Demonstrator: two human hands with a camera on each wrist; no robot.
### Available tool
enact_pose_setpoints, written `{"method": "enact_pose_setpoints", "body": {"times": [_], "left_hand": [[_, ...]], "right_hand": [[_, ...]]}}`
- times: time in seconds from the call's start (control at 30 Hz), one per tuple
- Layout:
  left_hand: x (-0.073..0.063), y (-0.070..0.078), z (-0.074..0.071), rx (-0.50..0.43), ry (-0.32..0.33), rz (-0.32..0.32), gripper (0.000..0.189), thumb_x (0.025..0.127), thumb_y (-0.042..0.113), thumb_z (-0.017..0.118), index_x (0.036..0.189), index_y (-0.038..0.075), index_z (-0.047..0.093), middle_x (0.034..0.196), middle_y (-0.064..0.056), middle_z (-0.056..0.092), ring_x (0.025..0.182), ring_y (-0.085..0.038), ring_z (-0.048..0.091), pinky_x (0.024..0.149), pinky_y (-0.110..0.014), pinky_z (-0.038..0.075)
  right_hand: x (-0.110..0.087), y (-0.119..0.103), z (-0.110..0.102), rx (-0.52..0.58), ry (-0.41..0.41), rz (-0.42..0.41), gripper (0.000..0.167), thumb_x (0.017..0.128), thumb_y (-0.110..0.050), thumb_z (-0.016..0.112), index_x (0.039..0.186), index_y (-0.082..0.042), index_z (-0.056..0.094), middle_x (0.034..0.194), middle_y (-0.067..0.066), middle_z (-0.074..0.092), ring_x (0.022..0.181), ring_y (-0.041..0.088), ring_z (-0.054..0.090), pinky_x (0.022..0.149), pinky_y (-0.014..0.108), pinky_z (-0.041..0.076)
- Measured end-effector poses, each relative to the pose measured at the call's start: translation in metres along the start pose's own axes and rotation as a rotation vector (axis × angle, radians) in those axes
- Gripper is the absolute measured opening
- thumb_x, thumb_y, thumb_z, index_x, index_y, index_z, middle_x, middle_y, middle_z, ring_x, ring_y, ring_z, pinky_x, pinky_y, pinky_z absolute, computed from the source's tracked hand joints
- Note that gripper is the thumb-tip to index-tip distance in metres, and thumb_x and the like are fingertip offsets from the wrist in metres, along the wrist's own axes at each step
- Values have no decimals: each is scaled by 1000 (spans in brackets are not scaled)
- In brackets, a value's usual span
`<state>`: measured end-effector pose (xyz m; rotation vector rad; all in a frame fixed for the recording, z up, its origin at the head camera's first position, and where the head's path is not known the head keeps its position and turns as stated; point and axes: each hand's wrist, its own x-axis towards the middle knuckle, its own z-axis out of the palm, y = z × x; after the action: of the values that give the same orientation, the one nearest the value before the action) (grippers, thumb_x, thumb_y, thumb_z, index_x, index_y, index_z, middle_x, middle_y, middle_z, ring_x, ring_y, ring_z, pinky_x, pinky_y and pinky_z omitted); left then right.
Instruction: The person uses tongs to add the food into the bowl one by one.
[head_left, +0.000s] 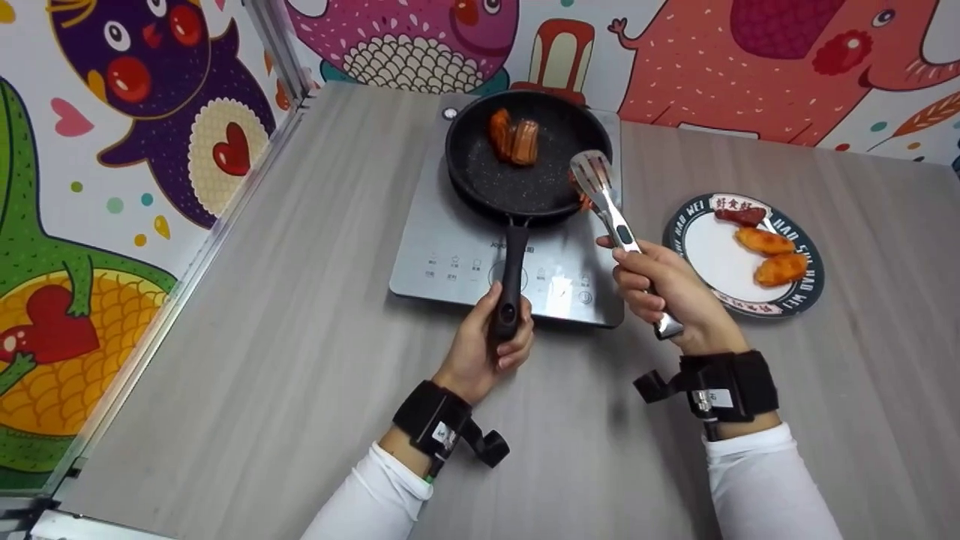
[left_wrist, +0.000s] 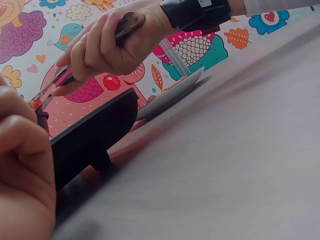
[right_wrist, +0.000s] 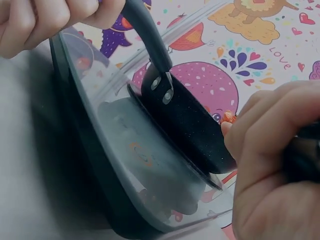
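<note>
My left hand (head_left: 484, 349) grips the black handle (head_left: 513, 262) of a frying pan (head_left: 480, 184). In the pan's far left part lie two pieces of food side by side, an orange-red one (head_left: 499, 133) and a brown ridged one (head_left: 525, 142). My right hand (head_left: 671, 292) holds metal food tongs (head_left: 619, 225), their slotted head over the pan's right rim. An orange-red piece (left_wrist: 35, 104) shows at the tongs' tips in the left wrist view; the tongs' head partly hides it from above. In the right wrist view, fingers (right_wrist: 265, 125) cover most of the tongs.
The pan stands on a silver induction cooker (head_left: 420, 255). Right of it sits a round plate (head_left: 709, 259) with a dark red piece (head_left: 741, 216) and two orange-brown pieces (head_left: 780, 268). Cartoon-printed walls (head_left: 697, 60) border the wooden-look table (head_left: 285, 300) at the back and left.
</note>
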<state>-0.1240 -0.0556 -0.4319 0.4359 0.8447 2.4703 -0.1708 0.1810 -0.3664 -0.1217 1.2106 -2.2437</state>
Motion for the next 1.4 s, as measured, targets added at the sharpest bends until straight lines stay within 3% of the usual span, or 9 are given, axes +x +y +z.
{"method": "enact_pose_setpoints", "body": {"times": [0.23, 0.5, 0.57, 0.77, 0.87, 1.1, 1.3, 1.4], "left_hand": [[-1, -1, 0, -12, 3, 3, 42, 96, 43, 27, 84, 8, 48, 51, 7, 35, 41, -6, 28, 37, -19, 22], [-1, 0, 0, 3, -10, 7, 41, 96, 44, 27, 85, 9, 47, 51, 7, 34, 40, -7, 29, 37, -20, 21], [-1, 0, 0, 5, -7, 6, 41, 95, 44, 27, 85, 9, 46, 51, 7, 34, 40, -7, 29, 37, -20, 21], [0, 0, -1, -7, -2, -1, 42, 95, 44, 28, 85, 8, 46, 51, 7, 34, 40, -7, 29, 37, -20, 21], [0, 0, 0, -18, -1, -10, 42, 95, 45, 28, 85, 8, 46, 50, 7, 34, 40, -7, 29, 37, -20, 21], [-1, 0, -1, -8, 24, -27, 43, 94, 46, 30, 86, 8, 47, 50, 7, 35, 40, -7, 30, 37, -20, 22], [-1, 0, -2, -11, 27, -29, 43, 94, 47, 31, 86, 8, 47, 50, 7, 35, 39, -6, 30, 37, -20, 21], [0, 0, -2, -13, 29, -31, 43, 94, 47, 31, 86, 8, 47, 51, 7, 35, 40, -7, 30, 37, -21, 21]], "right_hand": [[10, -8, 0, -73, 47, 9, 42, 95, -11, 43, 129, 4, 22, 60, 0, 41, 39, 5, 35, 29, 17, 29], [25, -26, 2, -249, 145, 52, 41, 93, -15, 48, 124, 2, 28, 60, 0, 41, 39, 6, 36, 30, 17, 30], [30, -31, 2, -326, 177, 67, 38, 92, -17, 50, 119, 2, 31, 61, 0, 41, 39, 6, 35, 31, 18, 30], [49, -45, 12, -800, 313, 102, 30, 91, -28, 52, 100, -4, 38, 64, 1, 46, 40, 7, 39, 34, 20, 34], [56, -51, 17, -954, 340, 132, 27, 92, -29, 48, 98, -4, 39, 65, 2, 48, 41, 7, 40, 35, 21, 35], [64, -61, 22, -1120, 354, 181, 29, 93, -29, 46, 96, -1, 40, 62, 2, 49, 43, 8, 44, 38, 22, 39], [72, -68, 27, -1205, 358, 201, 26, 92, -25, 46, 88, 1, 45, 55, -1, 48, 41, 8, 46, 40, 23, 43], [75, -72, 28, -1248, 363, 232, 27, 93, -25, 45, 90, 3, 47, 53, -1, 48, 42, 9, 47, 42, 24, 44]]}}
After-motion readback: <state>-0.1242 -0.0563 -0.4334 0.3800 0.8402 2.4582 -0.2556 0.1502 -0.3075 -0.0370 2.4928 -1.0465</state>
